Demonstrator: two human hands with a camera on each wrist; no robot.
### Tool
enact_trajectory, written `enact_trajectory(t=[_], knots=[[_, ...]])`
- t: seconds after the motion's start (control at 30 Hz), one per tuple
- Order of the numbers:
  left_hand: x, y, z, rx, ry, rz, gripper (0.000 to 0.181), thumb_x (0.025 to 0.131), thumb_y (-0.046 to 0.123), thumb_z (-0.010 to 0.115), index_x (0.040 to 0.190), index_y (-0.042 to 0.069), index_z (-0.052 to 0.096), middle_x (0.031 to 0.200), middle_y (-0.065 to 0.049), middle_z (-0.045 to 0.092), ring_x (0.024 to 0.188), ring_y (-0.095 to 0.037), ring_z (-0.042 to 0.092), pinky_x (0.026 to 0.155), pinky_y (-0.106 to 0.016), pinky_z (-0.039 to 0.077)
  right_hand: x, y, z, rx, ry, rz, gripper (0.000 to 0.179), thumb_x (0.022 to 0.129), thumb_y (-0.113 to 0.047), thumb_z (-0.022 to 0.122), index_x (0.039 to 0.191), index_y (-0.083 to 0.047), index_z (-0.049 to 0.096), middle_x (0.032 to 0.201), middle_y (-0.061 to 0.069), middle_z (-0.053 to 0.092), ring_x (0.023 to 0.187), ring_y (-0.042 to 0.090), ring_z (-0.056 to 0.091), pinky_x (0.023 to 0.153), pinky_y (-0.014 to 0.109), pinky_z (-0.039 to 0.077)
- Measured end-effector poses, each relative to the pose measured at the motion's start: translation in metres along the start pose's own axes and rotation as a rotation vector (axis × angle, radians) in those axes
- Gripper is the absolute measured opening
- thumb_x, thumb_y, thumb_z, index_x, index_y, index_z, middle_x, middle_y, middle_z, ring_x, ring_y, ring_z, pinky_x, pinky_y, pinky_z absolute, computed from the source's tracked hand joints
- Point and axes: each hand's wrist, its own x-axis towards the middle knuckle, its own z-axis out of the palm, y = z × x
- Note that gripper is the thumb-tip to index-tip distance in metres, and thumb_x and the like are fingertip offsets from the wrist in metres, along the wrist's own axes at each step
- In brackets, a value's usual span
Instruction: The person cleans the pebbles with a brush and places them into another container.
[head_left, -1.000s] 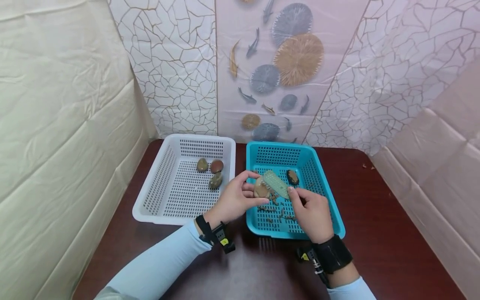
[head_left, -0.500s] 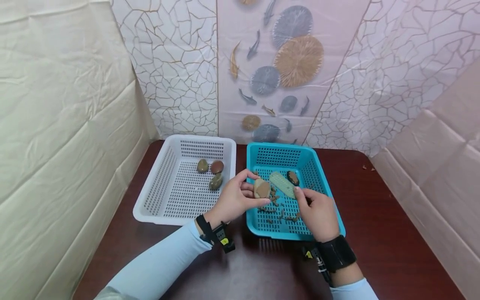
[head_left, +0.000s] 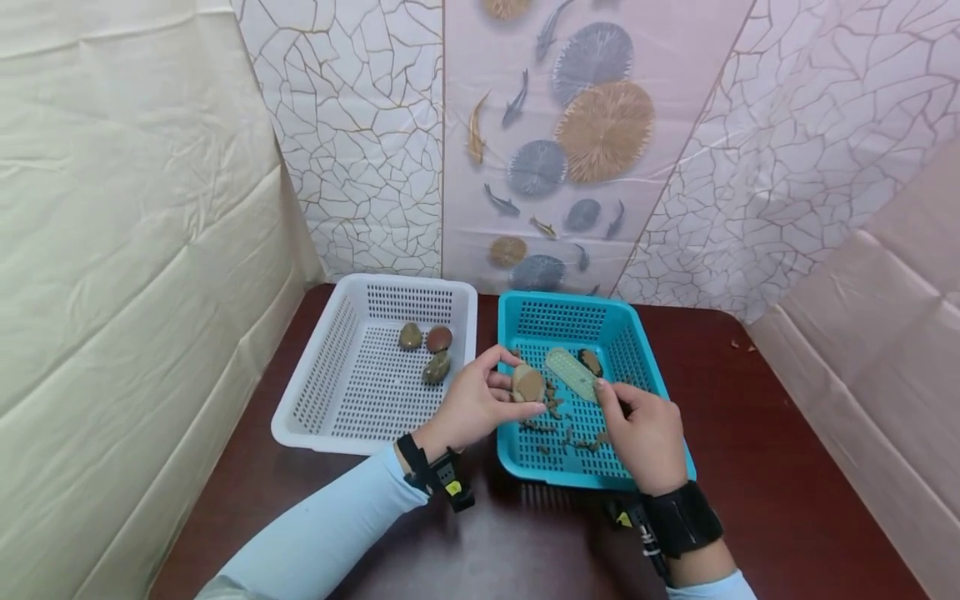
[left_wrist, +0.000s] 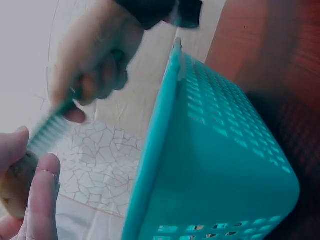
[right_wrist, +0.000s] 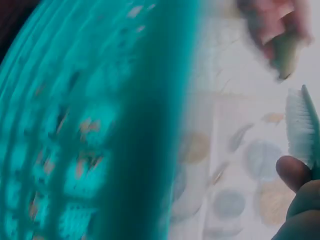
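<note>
A rounded stone [head_left: 528, 384] with a smooth brown mud-like patch on its face is held between the thumb and fingers of my left hand [head_left: 471, 402], over the left part of the teal basket [head_left: 570, 481]. My right hand [head_left: 648, 437] grips a translucent green brush [head_left: 567, 372] by its end, just right of the stone. Pale bristles show on the brush [right_wrist: 300, 125] in the right wrist view. In the left wrist view the brush tip lies right by the upper end of the stone [left_wrist: 19, 185].
Brown crumbs [head_left: 585, 444] and a dark stone with a brown patch [head_left: 591, 362] lie in the teal basket. To its left, a white basket [head_left: 315, 437] holds three stones [head_left: 438, 338]. Both stand on a dark red table [head_left: 757, 467], with patterned cloth [head_left: 367, 150] behind.
The brush has moved right, off the stone it overlapped a second ago, uncovering the brown patch. The left hand keeps its hold. The head view has tilted slightly.
</note>
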Motion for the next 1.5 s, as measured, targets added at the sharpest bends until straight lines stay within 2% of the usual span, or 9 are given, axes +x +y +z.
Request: enact_trajectory(t=[0.2, 0.47, 0.6, 0.77, 0.87, 1.0, 1.2, 1.4, 1.5], knots=[[0.002, -0.002, 0.001, -0.032, -0.009, -0.019, 0.052, 0.095, 0.011, 0.089, 0.137, 0.011, 0.058, 0.101, -0.01, 0.081, 0.091, -0.035, 0.081, 0.078, -0.045, 0.068, -0.001, -0.001, 0.003, 0.045, -0.076, 0.027, 0.055, 0.114, -0.03, 0.065, 0.062, -0.02, 0.051, 0.055, -0.008, 0.031, 0.048, 0.014, 0.033, 0.045, 0.034, 0.026], [0.002, -0.01, 0.003, -0.143, -0.02, -0.095, 0.053, 0.102, 0.012, 0.081, 0.149, 0.007, 0.057, 0.107, -0.015, 0.081, 0.101, -0.047, 0.079, 0.081, -0.041, 0.068, -0.001, 0.008, 0.001, -0.009, -0.027, 0.072, 0.056, 0.113, -0.031, 0.067, 0.06, -0.02, 0.052, 0.054, -0.006, 0.03, 0.046, 0.016, 0.033, 0.043, 0.034, 0.023], [0.004, -0.007, 0.004, -0.183, -0.04, -0.102, 0.053, 0.108, 0.019, 0.075, 0.156, 0.004, 0.056, 0.112, -0.016, 0.081, 0.102, -0.044, 0.079, 0.086, -0.047, 0.067, -0.001, 0.003, 0.002, 0.071, -0.05, 0.085, 0.054, 0.114, -0.03, 0.066, 0.062, -0.019, 0.055, 0.055, -0.005, 0.034, 0.048, 0.017, 0.036, 0.044, 0.034, 0.027], [0.005, -0.006, 0.006, -0.206, -0.074, -0.065, 0.042, 0.113, 0.025, 0.068, 0.15, 0.006, 0.064, 0.114, -0.016, 0.08, 0.103, -0.037, 0.08, 0.091, -0.052, 0.065, -0.001, 0.016, 0.004, -0.032, -0.024, 0.103, 0.056, 0.114, -0.032, 0.065, 0.061, -0.018, 0.053, 0.054, -0.006, 0.032, 0.048, 0.015, 0.034, 0.044, 0.034, 0.024], [0.005, -0.007, 0.005, -0.199, -0.087, -0.057, 0.039, 0.114, 0.024, 0.065, 0.149, 0.006, 0.064, 0.115, -0.016, 0.079, 0.105, -0.04, 0.079, 0.089, -0.046, 0.066, -0.002, 0.013, 0.001, 0.008, 0.015, 0.103, 0.054, 0.113, -0.029, 0.067, 0.061, -0.018, 0.056, 0.054, -0.005, 0.032, 0.048, 0.016, 0.034, 0.044, 0.034, 0.024], [0.005, -0.007, 0.005, -0.19, -0.109, -0.048, 0.042, 0.115, 0.018, 0.062, 0.154, 0.002, 0.059, 0.121, -0.019, 0.079, 0.107, -0.04, 0.079, 0.089, -0.046, 0.066, -0.002, 0.003, -0.001, 0.112, -0.034, 0.049, 0.053, 0.113, -0.028, 0.067, 0.062, -0.019, 0.055, 0.055, -0.005, 0.033, 0.048, 0.017, 0.035, 0.044, 0.034, 0.026], [0.002, -0.004, 0.006, -0.158, -0.117, -0.05, 0.052, 0.114, 0.015, 0.063, 0.162, 0.001, 0.049, 0.12, -0.019, 0.079, 0.108, -0.04, 0.079, 0.09, -0.047, 0.066, -0.003, 0.014, 0.003, -0.027, -0.012, 0.046, 0.056, 0.112, -0.026, 0.068, 0.061, -0.019, 0.047, 0.055, -0.007, 0.025, 0.047, 0.009, 0.026, 0.044, 0.033, 0.019], [0.004, -0.006, 0.004, -0.133, -0.127, -0.024, 0.051, 0.114, 0.013, 0.064, 0.161, 0.0, 0.05, 0.121, -0.02, 0.078, 0.106, -0.043, 0.078, 0.089, -0.046, 0.066, -0.007, 0.008, 0.003, 0.085, -0.017, 0.001, 0.054, 0.112, -0.024, 0.068, 0.061, -0.022, 0.052, 0.054, -0.007, 0.031, 0.047, 0.013, 0.031, 0.044, 0.034, 0.025], [0.004, -0.01, 0.003, -0.096, -0.109, -0.038, 0.051, 0.113, 0.017, 0.066, 0.159, -0.001, 0.051, 0.118, -0.017, 0.079, 0.102, -0.036, 0.08, 0.087, -0.044, 0.067, -0.005, 0.011, 0.005, -0.005, -0.025, -0.023, 0.055, 0.112, -0.026, 0.068, 0.061, -0.023, 0.048, 0.055, -0.009, 0.028, 0.046, 0.009, 0.027, 0.045, 0.032, 0.022]])
